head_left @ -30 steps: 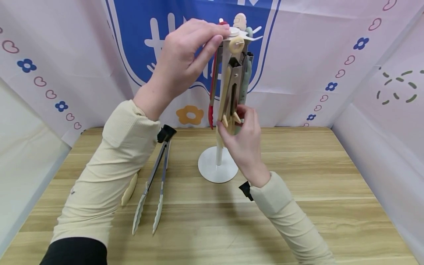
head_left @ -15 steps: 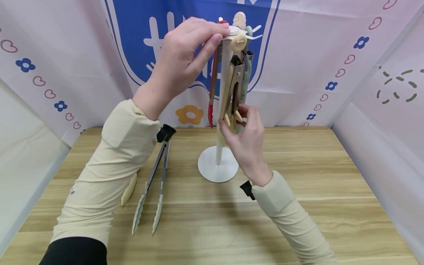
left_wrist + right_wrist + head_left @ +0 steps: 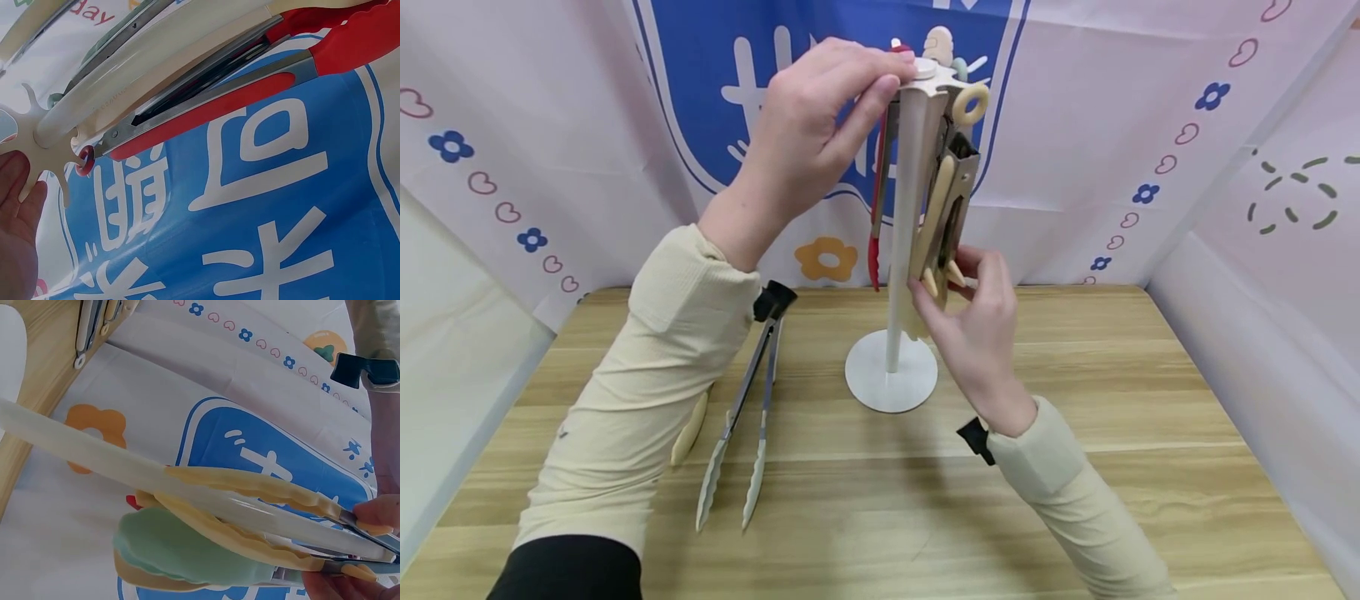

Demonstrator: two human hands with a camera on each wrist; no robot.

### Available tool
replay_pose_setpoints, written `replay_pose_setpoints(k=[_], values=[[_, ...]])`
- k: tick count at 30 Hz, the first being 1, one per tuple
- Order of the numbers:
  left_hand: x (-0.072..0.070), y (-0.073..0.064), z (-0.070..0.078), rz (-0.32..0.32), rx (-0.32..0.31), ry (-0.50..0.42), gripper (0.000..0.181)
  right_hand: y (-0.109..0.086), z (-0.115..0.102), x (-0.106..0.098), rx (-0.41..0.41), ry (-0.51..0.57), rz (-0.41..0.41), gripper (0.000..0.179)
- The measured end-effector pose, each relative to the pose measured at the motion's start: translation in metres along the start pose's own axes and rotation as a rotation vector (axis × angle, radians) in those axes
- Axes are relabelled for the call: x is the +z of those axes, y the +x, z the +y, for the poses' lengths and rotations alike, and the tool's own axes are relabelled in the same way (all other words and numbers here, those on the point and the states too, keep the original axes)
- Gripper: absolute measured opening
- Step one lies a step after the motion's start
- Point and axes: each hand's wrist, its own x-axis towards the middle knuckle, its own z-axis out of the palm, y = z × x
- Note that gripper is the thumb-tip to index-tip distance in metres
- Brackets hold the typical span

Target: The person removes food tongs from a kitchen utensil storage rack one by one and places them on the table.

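Observation:
My left hand point(image 3: 820, 125) holds the top of a white utensil stand point(image 3: 891, 371), thumb under the hooked top plate point(image 3: 47, 147) and fingers over it. My right hand point(image 3: 973, 333) pinches a pair of cream-yellow tongs point(image 3: 947, 225) by both arms, low on their metal shafts. The tongs hang tilted, tips down, just right of the stand's pole point(image 3: 910, 192). Their hanging ring point(image 3: 972, 104) sits beside the plate, with no hook visible through its hole. Red tongs point(image 3: 212, 112), green tongs point(image 3: 194, 547) and a beige-handled pair stay on the stand.
Pale-tipped tongs point(image 3: 745, 417) lie spread on the wooden table point(image 3: 1075, 375), left of the stand's base. A cream-coloured tip point(image 3: 690, 429) shows beside them, mostly behind my left sleeve. A printed cloth backdrop point(image 3: 1075, 142) rises close behind the stand.
My right hand has moved right with the cream-yellow tongs, drawing them from the pole. Their ring has shifted right from the near hook. My left hand has barely moved.

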Motion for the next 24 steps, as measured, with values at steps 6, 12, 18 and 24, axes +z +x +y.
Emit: replay_pose_setpoints(k=[6, 12, 18, 24], values=[[0.000, 0.000, 0.000, 0.004, -0.002, 0.011, 0.027, -0.005, 0.007, -0.011, 0.009, -0.021, -0.006, 0.041], [0.001, 0.000, 0.000, 0.000, -0.009, 0.014, 0.028, -0.008, 0.019, -0.022, 0.056, -0.039, -0.020, 0.044], [0.001, -0.001, 0.000, -0.001, -0.008, 0.019, 0.028, -0.010, 0.034, -0.032, 0.108, -0.071, -0.023, 0.046], [0.001, -0.001, 0.000, -0.003, -0.007, 0.022, 0.028, -0.012, 0.045, -0.042, 0.162, -0.118, -0.033, 0.045]])
